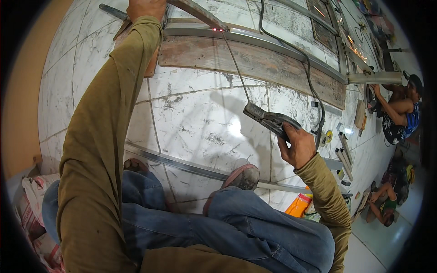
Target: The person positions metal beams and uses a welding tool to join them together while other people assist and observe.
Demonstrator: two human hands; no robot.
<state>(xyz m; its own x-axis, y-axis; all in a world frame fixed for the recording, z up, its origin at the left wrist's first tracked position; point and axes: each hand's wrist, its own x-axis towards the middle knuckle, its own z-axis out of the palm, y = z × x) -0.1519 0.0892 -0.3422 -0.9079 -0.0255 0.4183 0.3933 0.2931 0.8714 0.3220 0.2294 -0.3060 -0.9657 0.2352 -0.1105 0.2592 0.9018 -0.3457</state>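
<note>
My right hand [298,146] is wrapped round the handle of a black welding electrode holder [273,121]. A thin welding rod [236,61] runs from its jaw up to a long metal tube [277,44]. Two or three small red glowing spots show where the rod's tip meets the metal. At the upper edge, my left hand [146,8] is partly cut off and its fingers are hidden. Beside it lie a flat grey metal bar [198,12], slanting down toward the glowing spots, and a dark bar end [114,12].
A worn wooden plank [255,66] lies under the tube. A black cable [314,88] loops past the holder. Another metal tube [182,164] crosses near my shoes. At right, one person [400,107] crouches near flying sparks [357,50]; another person [384,204] sits lower down. Sacks [41,200] stand at left.
</note>
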